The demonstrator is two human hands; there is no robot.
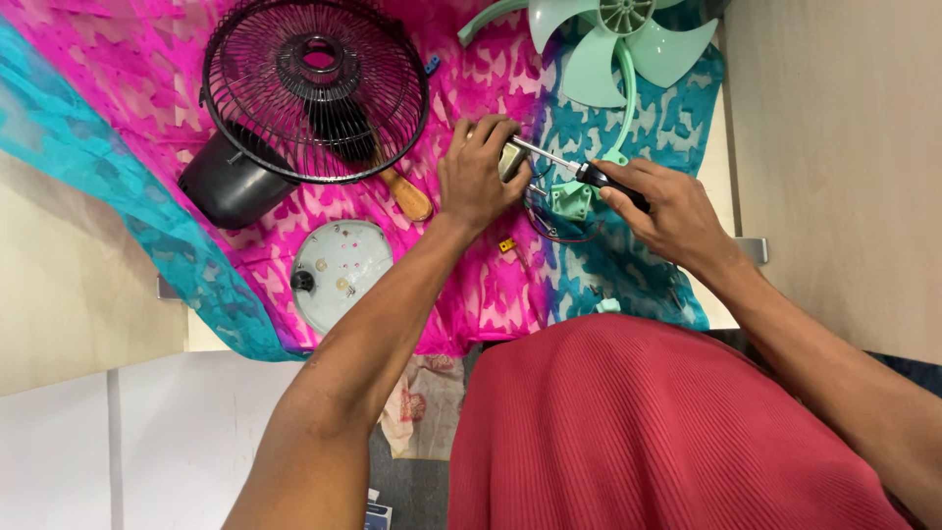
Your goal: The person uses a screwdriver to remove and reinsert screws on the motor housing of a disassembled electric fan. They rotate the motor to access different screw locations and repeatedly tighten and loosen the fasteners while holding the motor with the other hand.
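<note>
My left hand (478, 175) is closed over a small fan motor part (511, 160) on the pink and teal cloth (491, 285). My right hand (665, 208) grips a black-handled screwdriver (589, 175), its metal shaft pointing left into the part under my left hand. Beneath the shaft lie a small mint green plastic piece (571, 199) and thin loose wires (549, 228). Most of the motor part is hidden by my fingers.
A black wire fan guard (314, 88) rests on a dark housing (231, 182) at the upper left, over a wooden-handled brush (407, 196). A round white base plate (339, 273) lies below it. Mint green fan blades (623, 39) sit at the top. Wooden surfaces flank the cloth.
</note>
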